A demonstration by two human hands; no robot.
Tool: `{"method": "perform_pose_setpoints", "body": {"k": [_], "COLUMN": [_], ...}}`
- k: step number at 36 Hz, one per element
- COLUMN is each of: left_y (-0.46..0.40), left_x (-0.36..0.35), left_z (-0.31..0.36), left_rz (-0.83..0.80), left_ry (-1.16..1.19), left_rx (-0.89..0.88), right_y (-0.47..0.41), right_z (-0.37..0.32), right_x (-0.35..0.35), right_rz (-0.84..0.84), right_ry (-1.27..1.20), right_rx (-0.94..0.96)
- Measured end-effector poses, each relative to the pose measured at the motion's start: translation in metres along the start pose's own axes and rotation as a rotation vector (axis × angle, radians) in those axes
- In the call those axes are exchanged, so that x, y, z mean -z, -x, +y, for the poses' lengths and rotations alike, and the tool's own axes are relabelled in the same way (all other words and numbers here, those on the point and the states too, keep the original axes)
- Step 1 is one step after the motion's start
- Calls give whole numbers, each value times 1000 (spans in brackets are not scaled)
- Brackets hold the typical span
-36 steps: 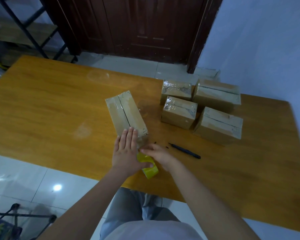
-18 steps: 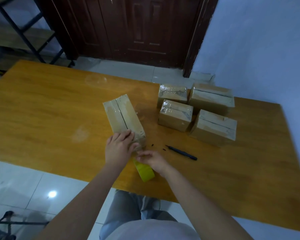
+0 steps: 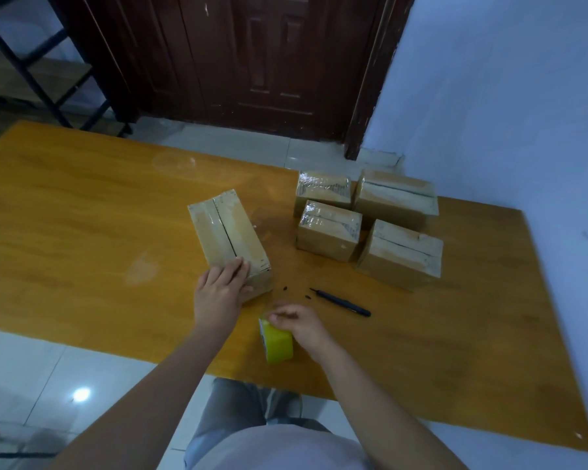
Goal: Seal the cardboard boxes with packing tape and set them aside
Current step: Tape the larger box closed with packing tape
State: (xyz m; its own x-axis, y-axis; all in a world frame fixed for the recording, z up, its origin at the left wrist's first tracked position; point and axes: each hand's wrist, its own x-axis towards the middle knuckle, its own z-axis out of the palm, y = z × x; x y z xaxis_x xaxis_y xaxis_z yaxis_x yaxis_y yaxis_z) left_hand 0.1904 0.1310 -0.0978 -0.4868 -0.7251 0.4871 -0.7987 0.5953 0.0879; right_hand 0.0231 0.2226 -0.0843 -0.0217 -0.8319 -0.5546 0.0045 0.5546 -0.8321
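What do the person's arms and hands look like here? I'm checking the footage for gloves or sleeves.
Both forearms are bare up to the bottom edge of the picture, with no sleeves showing. The left hand and right hand wear no gloves. No watch, ring or bracelet is visible, and no markings show.

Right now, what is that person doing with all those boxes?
A person is taping cardboard boxes shut at a wooden table. The left hand rests on the near end of a long box, holding it steady. The right hand holds a yellow-green tape roll close to that box's end. Four more boxes sit grouped off to the right. A black pen lies on the table between the hands and that group.
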Motion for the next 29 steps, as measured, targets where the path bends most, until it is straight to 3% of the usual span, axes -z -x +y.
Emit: {"method": "perform_pose_setpoints", "body": {"k": [6, 14, 23, 29], "left_y": [-2, -31, -41, -40], "left_x": [6, 27, 24, 13], "left_z": [6, 40, 43, 46], "left_rz": [-60, -358, -371, -450], "left_ry": [-42, -108, -156, -63], "left_rx": [28, 169, 107, 140], "right_y": [-3, -2, 5, 6], "right_z": [-4, -6, -18, -18], "right_x": [0, 5, 12, 12], "right_rz": [72, 221, 273, 280], "right_ry": [-32, -142, -217, -226], "right_rx": [-36, -124, -121, -103]}}
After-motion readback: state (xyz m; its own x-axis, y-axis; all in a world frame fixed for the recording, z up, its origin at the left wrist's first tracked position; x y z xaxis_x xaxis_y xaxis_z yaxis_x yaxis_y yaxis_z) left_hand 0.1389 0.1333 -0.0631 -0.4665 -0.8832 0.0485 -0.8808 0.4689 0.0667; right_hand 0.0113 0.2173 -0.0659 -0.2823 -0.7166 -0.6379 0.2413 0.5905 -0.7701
